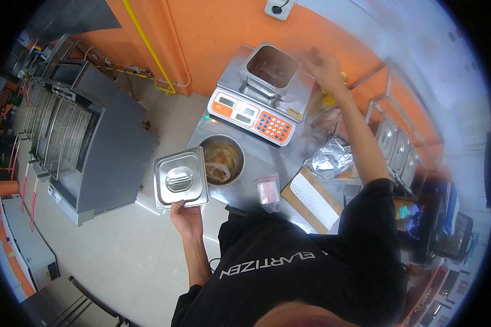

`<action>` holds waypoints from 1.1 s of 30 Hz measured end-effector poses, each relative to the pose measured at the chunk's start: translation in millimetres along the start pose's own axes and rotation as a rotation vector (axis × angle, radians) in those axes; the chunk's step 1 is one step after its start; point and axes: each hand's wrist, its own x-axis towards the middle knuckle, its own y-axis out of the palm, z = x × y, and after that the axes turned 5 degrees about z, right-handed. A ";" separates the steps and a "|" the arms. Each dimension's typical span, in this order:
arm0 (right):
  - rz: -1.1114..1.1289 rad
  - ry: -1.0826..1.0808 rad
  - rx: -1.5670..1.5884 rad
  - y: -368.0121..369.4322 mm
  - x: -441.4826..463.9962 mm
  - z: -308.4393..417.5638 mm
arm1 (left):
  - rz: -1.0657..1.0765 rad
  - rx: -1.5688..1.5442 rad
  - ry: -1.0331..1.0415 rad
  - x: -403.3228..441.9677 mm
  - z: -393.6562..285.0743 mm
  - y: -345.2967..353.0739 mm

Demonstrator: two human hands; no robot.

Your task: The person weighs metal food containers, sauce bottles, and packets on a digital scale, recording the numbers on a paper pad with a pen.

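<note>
My left hand [186, 218] grips the near edge of a square steel pan lid [180, 180] with a recessed handle, held out left of the counter. A round steel pot [241, 155] with murky contents and a pale piece inside stands just right of the lid. An uncovered deep steel pan [263, 87] rests on the platform of an orange and white digital scale [251, 117]. My right hand [323, 70] is reached out beside the pan's right rim. Its fingers are smeared by motion, so whether they hold anything is unclear.
Close to my body lie a small plastic bag [268, 192], cardboard with a written sheet [314, 200] and crumpled foil [330, 158]. Lidded steel pans [401, 144] sit in a rack at right. A fryer [112, 147] with wire baskets [63, 136] stands at left.
</note>
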 end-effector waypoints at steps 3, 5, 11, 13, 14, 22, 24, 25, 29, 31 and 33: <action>0.002 -0.005 0.011 0.1 -0.4 1.2 | 0.008 0.000 -0.001 0.2 0.0 -1.6; -0.004 -0.006 0.025 0.5 -1.0 -0.3 | 0.008 0.018 0.007 0.7 0.8 -4.0; 0.010 0.017 -0.054 -2.2 -1.1 5.6 | -0.007 0.033 0.020 1.5 2.1 -5.8; -0.002 0.011 -0.038 -0.9 -0.1 2.1 | -0.014 0.012 0.008 1.1 1.1 -3.7; -0.009 0.009 -0.030 -0.6 0.1 0.8 | -0.014 0.010 0.008 1.3 1.2 -4.0; 0.005 0.012 -0.022 -3.4 -1.1 3.6 | -0.026 0.020 0.005 2.1 1.6 -3.3; 0.008 0.013 -0.021 -3.5 -1.2 2.7 | -0.027 0.039 0.015 3.8 2.9 -6.3; 0.008 0.019 -0.019 -3.7 -1.9 4.0 | -0.027 0.048 0.020 4.4 3.4 -7.7; 0.011 0.013 0.003 -2.9 -1.3 -1.0 | -0.006 0.037 0.012 4.4 3.1 -8.3; 0.002 0.011 -0.017 -3.0 -2.2 0.0 | 0.004 0.020 0.002 3.6 1.9 -7.6; -0.004 0.002 -0.037 -3.3 -2.9 1.0 | -0.003 0.016 0.003 2.7 1.1 -5.2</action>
